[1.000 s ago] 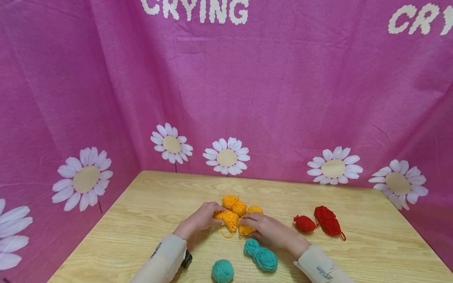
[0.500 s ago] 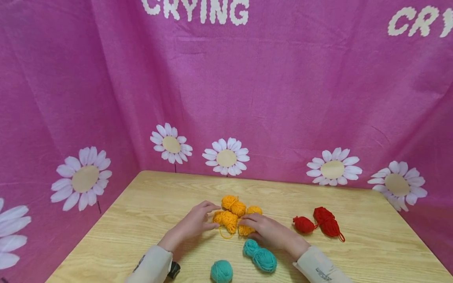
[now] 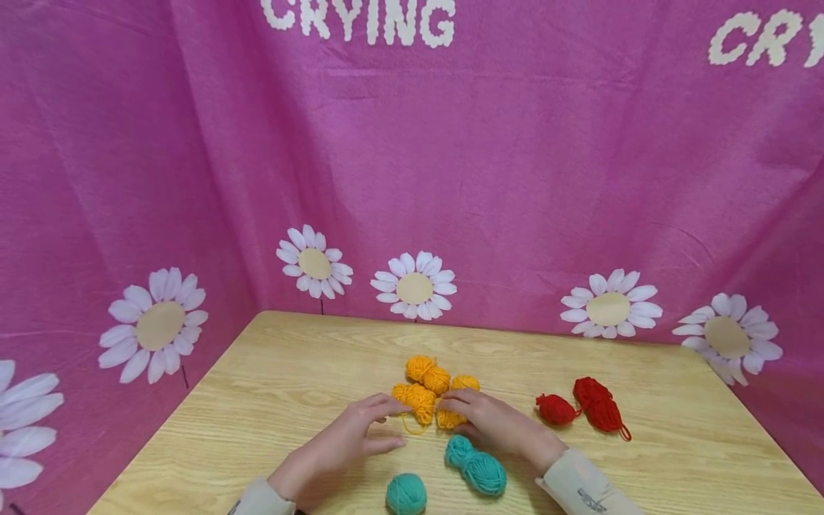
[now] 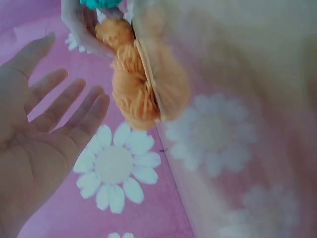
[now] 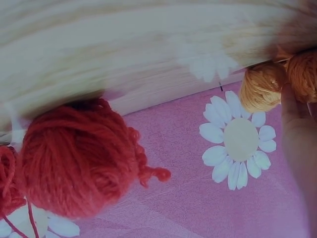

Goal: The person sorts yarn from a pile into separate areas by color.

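Three small orange yarn skeins lie bunched mid-table: a back skein, a left skein with a loose strand, and a right skein. My right hand grips the right skein, fingers over its top and thumb at the near side, partly hiding it. My left hand hovers left of the bunch, its fingers spread and holding nothing; the left wrist view shows the bare palm beside an orange skein. Closer to me lie a teal skein and a teal ball.
Two red yarn bundles, a smaller one and a longer one, lie on the right of the wooden table. A pink cloth with daisies hangs behind the table and along its left side.
My left hand has let go of the left orange skein and drawn back toward me and to the left, fingers opening. The right hand stays on its skein.
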`<state>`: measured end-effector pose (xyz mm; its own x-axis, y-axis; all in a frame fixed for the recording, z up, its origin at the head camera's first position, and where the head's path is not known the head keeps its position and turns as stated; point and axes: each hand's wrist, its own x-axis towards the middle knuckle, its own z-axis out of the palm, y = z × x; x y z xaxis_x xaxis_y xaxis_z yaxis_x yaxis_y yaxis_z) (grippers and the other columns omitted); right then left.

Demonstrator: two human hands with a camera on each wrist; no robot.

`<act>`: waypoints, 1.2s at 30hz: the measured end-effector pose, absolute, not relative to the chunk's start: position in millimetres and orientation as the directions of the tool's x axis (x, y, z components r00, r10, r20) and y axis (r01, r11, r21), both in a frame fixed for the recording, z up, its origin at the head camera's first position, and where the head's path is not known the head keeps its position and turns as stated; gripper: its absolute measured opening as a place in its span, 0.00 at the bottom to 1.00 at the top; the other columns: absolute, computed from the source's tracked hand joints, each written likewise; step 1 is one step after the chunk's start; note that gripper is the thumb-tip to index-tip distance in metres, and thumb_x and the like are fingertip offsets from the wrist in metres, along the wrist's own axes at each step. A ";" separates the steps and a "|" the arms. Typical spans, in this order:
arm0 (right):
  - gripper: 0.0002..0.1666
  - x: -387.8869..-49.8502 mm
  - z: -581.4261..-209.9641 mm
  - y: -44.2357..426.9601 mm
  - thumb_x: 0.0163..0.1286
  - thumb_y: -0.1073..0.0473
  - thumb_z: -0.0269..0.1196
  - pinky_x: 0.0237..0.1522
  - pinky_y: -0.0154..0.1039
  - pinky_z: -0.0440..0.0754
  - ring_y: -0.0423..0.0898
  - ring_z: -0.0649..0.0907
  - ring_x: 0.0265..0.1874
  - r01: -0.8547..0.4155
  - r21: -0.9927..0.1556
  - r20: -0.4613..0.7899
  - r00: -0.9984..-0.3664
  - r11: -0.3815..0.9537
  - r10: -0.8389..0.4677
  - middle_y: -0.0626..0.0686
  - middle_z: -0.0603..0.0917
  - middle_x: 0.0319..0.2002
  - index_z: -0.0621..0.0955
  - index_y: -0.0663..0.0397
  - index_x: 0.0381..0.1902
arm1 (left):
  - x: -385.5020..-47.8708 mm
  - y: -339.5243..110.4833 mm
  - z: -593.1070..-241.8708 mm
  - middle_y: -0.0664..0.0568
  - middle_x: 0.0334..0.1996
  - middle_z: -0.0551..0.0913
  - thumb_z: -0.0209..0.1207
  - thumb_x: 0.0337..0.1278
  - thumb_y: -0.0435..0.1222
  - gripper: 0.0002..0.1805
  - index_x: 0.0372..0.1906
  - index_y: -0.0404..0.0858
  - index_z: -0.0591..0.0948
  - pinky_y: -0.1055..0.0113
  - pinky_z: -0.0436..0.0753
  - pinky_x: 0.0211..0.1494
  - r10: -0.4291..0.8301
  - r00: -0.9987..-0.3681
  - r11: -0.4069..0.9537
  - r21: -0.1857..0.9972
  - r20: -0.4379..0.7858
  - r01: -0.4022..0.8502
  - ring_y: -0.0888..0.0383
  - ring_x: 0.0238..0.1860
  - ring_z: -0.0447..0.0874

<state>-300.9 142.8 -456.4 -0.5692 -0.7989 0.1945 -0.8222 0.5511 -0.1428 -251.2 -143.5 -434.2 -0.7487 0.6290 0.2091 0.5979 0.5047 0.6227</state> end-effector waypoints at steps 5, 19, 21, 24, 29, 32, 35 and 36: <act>0.25 -300.8 -457.2 143.8 0.69 0.57 0.63 0.60 0.44 0.80 0.48 0.79 0.60 -0.837 -0.123 0.227 -0.547 0.534 -0.806 0.51 0.80 0.61 0.76 0.49 0.63 | -236.3 -134.3 -432.4 0.55 0.60 0.80 0.60 0.64 0.48 0.25 0.64 0.46 0.76 0.66 0.81 0.59 0.695 -0.708 0.509 0.607 0.128 0.610 0.57 0.58 0.79; 0.25 -299.3 -456.5 144.4 0.69 0.58 0.63 0.61 0.44 0.80 0.48 0.79 0.60 -0.829 -0.135 0.217 -0.559 0.543 -0.800 0.50 0.79 0.61 0.76 0.49 0.63 | -219.1 -125.9 -431.8 0.64 0.59 0.80 0.60 0.61 0.52 0.26 0.64 0.53 0.76 0.74 0.80 0.56 0.839 -0.544 0.479 0.500 -0.017 0.722 0.70 0.56 0.76; 0.25 -299.4 -456.0 144.7 0.69 0.58 0.63 0.60 0.44 0.80 0.48 0.79 0.61 -0.827 -0.140 0.215 -0.562 0.544 -0.799 0.50 0.79 0.61 0.76 0.48 0.64 | -218.5 -125.4 -432.3 0.65 0.57 0.81 0.61 0.61 0.51 0.25 0.63 0.52 0.77 0.75 0.80 0.55 0.847 -0.530 0.468 0.508 -0.025 0.723 0.72 0.53 0.77; 0.25 -299.8 -456.3 144.8 0.69 0.57 0.63 0.60 0.44 0.80 0.48 0.79 0.60 -0.826 -0.146 0.211 -0.564 0.545 -0.798 0.50 0.79 0.61 0.76 0.48 0.64 | -219.2 -124.7 -433.4 0.64 0.54 0.83 0.61 0.62 0.49 0.23 0.61 0.50 0.79 0.78 0.79 0.54 0.863 -0.504 0.448 0.503 -0.030 0.739 0.74 0.51 0.77; 0.24 -300.3 -456.4 144.5 0.69 0.58 0.63 0.61 0.44 0.79 0.48 0.79 0.60 -0.825 -0.153 0.208 -0.565 0.543 -0.799 0.51 0.79 0.62 0.76 0.48 0.63 | -219.6 -126.1 -435.0 0.64 0.52 0.83 0.62 0.61 0.47 0.22 0.59 0.49 0.80 0.79 0.80 0.51 0.866 -0.498 0.449 0.510 -0.046 0.733 0.76 0.48 0.78; 0.24 -300.1 -455.8 144.2 0.69 0.57 0.63 0.61 0.44 0.79 0.48 0.78 0.61 -0.821 -0.163 0.201 -0.571 0.548 -0.796 0.50 0.79 0.62 0.76 0.48 0.63 | -219.3 -127.4 -436.0 0.67 0.51 0.83 0.63 0.60 0.46 0.21 0.59 0.52 0.80 0.80 0.80 0.50 0.852 -0.520 0.467 0.535 -0.060 0.704 0.77 0.47 0.77; 0.24 -299.9 -455.7 143.8 0.69 0.57 0.63 0.62 0.44 0.79 0.48 0.78 0.61 -0.815 -0.168 0.194 -0.578 0.554 -0.792 0.50 0.78 0.63 0.76 0.47 0.63 | -220.5 -128.8 -436.7 0.68 0.52 0.82 0.64 0.59 0.45 0.21 0.58 0.54 0.80 0.79 0.80 0.50 0.831 -0.552 0.497 0.543 -0.073 0.677 0.76 0.47 0.77; 0.25 -299.7 -456.0 143.8 0.70 0.57 0.63 0.62 0.44 0.79 0.48 0.78 0.61 -0.814 -0.165 0.193 -0.581 0.557 -0.791 0.50 0.78 0.63 0.76 0.47 0.63 | -221.7 -130.1 -437.2 0.68 0.52 0.82 0.65 0.59 0.45 0.21 0.58 0.55 0.80 0.79 0.80 0.50 0.825 -0.561 0.506 0.540 -0.073 0.673 0.76 0.47 0.77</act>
<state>-299.7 143.8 -456.0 -0.5810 -0.7906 0.1932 -0.8136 0.5575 -0.1654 -221.7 -130.1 -437.2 -0.5611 0.8245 -0.0731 0.6726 0.5056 0.5404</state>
